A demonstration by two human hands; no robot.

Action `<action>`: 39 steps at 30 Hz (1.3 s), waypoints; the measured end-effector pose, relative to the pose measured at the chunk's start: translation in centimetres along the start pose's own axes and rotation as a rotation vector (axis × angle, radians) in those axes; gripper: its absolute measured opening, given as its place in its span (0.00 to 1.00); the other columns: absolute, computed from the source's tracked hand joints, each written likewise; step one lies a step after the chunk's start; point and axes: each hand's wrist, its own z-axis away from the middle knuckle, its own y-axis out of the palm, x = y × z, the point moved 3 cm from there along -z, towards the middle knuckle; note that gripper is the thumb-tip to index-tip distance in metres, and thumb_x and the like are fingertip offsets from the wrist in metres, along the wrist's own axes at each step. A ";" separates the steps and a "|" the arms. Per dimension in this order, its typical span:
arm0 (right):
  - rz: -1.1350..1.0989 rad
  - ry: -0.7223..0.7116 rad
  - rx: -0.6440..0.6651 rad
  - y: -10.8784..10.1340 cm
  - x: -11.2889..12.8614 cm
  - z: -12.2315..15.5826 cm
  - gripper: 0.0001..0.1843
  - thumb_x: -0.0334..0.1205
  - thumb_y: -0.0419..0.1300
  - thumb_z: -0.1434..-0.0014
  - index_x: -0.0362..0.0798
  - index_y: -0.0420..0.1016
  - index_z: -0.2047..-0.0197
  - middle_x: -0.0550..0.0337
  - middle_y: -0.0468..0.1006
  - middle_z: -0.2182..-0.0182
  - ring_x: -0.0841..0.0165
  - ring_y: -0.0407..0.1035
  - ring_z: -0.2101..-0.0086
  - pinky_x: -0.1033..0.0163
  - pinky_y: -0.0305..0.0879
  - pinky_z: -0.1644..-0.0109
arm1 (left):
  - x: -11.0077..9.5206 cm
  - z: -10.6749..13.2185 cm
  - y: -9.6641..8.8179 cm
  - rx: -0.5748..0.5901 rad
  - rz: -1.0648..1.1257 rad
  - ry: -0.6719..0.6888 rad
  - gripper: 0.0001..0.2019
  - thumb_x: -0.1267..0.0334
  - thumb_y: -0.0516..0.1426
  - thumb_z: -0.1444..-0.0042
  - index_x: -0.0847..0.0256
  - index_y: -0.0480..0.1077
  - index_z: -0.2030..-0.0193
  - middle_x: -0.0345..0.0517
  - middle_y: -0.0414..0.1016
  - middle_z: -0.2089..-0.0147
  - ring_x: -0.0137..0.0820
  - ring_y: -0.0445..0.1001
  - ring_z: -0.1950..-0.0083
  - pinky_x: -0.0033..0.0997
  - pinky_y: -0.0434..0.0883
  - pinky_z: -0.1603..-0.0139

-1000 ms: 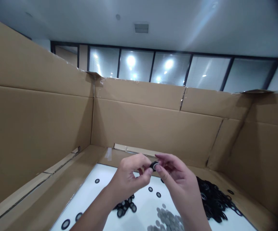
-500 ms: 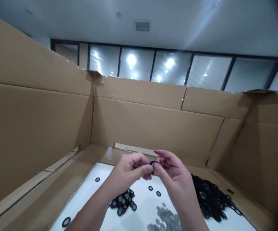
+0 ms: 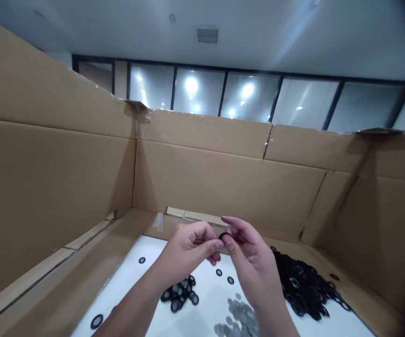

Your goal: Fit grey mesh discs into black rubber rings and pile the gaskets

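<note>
A small black ring (image 3: pixel 224 235) is pinched between both hands above a white board (image 3: pixel 202 309). My left hand (image 3: pixel 197 242) grips its left side with thumb and fingers. My right hand (image 3: pixel 249 245) holds its right side between thumb and fingers, index finger partly raised. Whether a disc sits inside the ring is hidden by my fingertips. Below the hands lies a cluster of black rings with grey centres (image 3: pixel 179 292). Partly behind my right forearm is a spread of grey discs (image 3: pixel 240 318).
A large heap of black rings (image 3: pixel 304 285) lies at the right, partly on the board. Single rings with grey centres lie apart, one at the left front (image 3: pixel 97 321). Tall cardboard walls (image 3: pixel 216 182) enclose the board at the left, back and right.
Both hands keep their pinch on the ring. My right hand has shifted slightly left, and a little more of the ring shows above the thumbs.
</note>
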 end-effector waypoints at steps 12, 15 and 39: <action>0.054 -0.082 0.102 -1.0 0.0 -0.2 0.17 0.47 0.63 0.34 0.57 0.76 0.42 0.61 0.70 0.66 0.67 0.68 0.66 0.64 0.69 0.65 | -0.1 0.1 0.0 0.003 -0.124 0.133 0.14 0.59 0.62 0.37 0.63 0.68 0.70 0.43 0.78 0.74 0.28 0.77 0.71 0.28 0.72 0.66; 0.016 -0.081 0.088 -0.6 0.0 -0.2 0.15 0.45 0.64 0.35 0.56 0.78 0.46 0.62 0.70 0.69 0.68 0.68 0.68 0.63 0.70 0.63 | 0.5 -0.3 -0.1 0.039 -0.013 0.068 0.13 0.57 0.62 0.38 0.63 0.69 0.68 0.43 0.77 0.74 0.29 0.77 0.71 0.28 0.73 0.67; -0.051 -0.014 -0.022 0.4 -0.5 -0.5 0.14 0.49 0.66 0.38 0.51 0.79 0.53 0.56 0.78 0.65 0.63 0.76 0.63 0.63 0.75 0.65 | 0.7 -0.6 -0.5 -0.055 0.030 0.009 0.12 0.55 0.63 0.39 0.62 0.73 0.58 0.42 0.73 0.61 0.29 0.75 0.62 0.30 0.77 0.62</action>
